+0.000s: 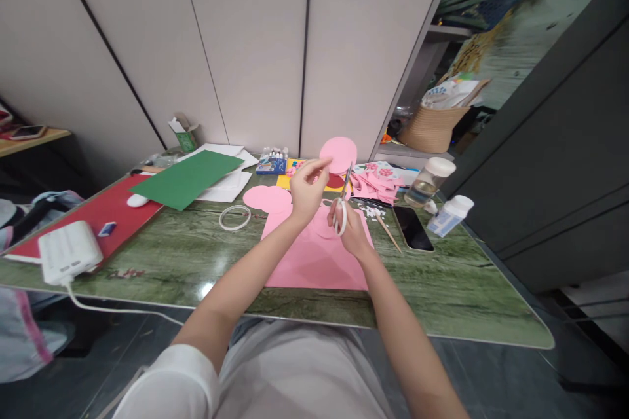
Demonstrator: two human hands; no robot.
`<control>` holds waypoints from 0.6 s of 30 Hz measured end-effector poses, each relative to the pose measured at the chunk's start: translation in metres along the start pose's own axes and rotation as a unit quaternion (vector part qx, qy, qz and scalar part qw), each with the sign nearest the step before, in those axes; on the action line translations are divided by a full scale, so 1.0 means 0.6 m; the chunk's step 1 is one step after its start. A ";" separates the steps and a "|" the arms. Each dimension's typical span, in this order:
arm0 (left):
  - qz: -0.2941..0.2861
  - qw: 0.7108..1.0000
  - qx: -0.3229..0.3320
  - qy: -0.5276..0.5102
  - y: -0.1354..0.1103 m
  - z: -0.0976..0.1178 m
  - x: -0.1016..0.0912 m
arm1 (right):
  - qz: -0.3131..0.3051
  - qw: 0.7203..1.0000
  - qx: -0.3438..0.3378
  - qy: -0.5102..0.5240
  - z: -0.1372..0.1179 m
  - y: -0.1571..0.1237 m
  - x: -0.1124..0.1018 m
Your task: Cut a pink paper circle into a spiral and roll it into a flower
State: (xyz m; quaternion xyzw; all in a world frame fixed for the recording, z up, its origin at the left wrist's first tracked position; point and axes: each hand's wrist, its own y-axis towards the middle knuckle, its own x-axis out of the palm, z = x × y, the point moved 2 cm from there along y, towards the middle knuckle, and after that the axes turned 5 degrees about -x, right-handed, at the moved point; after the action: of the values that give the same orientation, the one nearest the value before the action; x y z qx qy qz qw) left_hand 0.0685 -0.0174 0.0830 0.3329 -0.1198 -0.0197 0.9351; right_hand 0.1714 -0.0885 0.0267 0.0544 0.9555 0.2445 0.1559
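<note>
- The left hand [307, 190] is raised over the tabletop [167, 265], its fingertips pinched narrow on the lower edge of a flat, round pink disc [339, 152] of thin paper.
- The right hand [352, 230] is closed through the white loop handles of the scissors [345, 191]. The slim metal blades point up and meet the disc's lower right edge.
- Disc and scissors are both in the air, above the far edge of a large matte pink sheet [314, 258] that lies flat under the hands.
- A second pink round [268, 199] lies just left of the sheet, with a thin white ring [234, 217] beside it.
- The tabletop is glossy, with green, marble-like veins.
- To the left are a smooth green sheet [189, 178] on white paper, a red sheet [95, 217] and a white ribbed box [69, 250] with a cable.
- To the right are a heap of pink scraps [376, 184], a thin wooden stick [388, 232], a dark glassy phone [413, 228], a clear jar [429, 182] with a white lid and a small white bottle [451, 214].
- A woven basket [432, 127] stands on a shelf behind.
</note>
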 end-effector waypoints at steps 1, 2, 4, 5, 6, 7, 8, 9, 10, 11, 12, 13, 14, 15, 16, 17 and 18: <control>0.001 1.000 0.003 -0.001 0.000 0.000 0.000 | -0.001 1.000 -0.001 0.000 0.000 0.000 0.000; 0.003 1.000 0.003 -0.002 0.001 0.000 0.000 | -0.001 1.000 -0.002 -0.001 -0.001 0.000 0.000; 0.006 1.000 0.001 -0.004 0.001 -0.002 0.001 | -0.001 1.000 -0.002 -0.001 -0.002 0.000 0.000; 0.008 1.000 0.000 -0.004 0.001 -0.003 0.001 | -0.001 1.000 -0.001 -0.002 -0.002 0.000 0.001; 0.009 1.000 0.000 -0.002 0.001 -0.003 0.001 | -0.001 1.000 0.000 -0.002 -0.002 0.000 0.001; 0.010 1.000 0.002 0.001 0.001 -0.004 0.001 | 0.000 1.000 0.001 -0.001 -0.002 0.000 0.001; 0.010 1.000 0.006 0.005 0.001 -0.004 0.001 | 0.000 1.000 0.002 0.000 -0.001 0.000 0.002; 0.008 1.000 0.011 0.007 0.000 -0.004 0.001 | 0.001 1.000 0.003 0.001 -0.001 0.000 0.002; 0.006 1.000 0.013 0.007 -0.001 -0.004 0.002 | 0.004 1.000 0.003 0.002 0.000 0.000 0.002; 0.002 1.000 0.013 0.006 -0.001 -0.004 0.002 | 0.007 1.000 0.004 0.004 0.000 0.000 0.002; -0.002 1.000 0.011 0.005 -0.002 -0.005 0.003 | 0.011 1.000 0.004 0.005 0.001 0.000 0.002; -0.007 1.000 0.007 0.004 -0.003 -0.006 0.004 | 0.016 1.000 0.004 0.007 0.001 0.001 0.001; -0.010 1.000 0.003 0.004 -0.004 -0.007 0.005 | 0.020 1.000 0.005 0.007 0.001 0.001 0.001; -0.012 1.000 -0.001 0.005 -0.005 -0.008 0.005 | 0.023 1.000 0.006 0.008 0.001 0.001 0.001; -0.013 1.000 -0.002 0.006 -0.005 -0.010 0.005 | 0.024 1.000 0.006 0.009 0.001 0.002 0.000; -0.014 1.000 -0.003 0.008 -0.006 -0.011 0.006 | 0.024 1.000 0.007 0.009 0.001 0.002 0.000; -0.013 1.000 -0.003 0.009 -0.006 -0.012 0.005 | 0.023 1.000 0.007 0.010 0.000 0.001 0.000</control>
State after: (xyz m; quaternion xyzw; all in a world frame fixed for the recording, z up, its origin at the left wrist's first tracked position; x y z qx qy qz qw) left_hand 0.0735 -0.0163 0.0762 0.3321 -0.1070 -0.0292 0.9367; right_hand 0.1714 -0.0878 0.0271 0.0747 0.9573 0.2417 0.1403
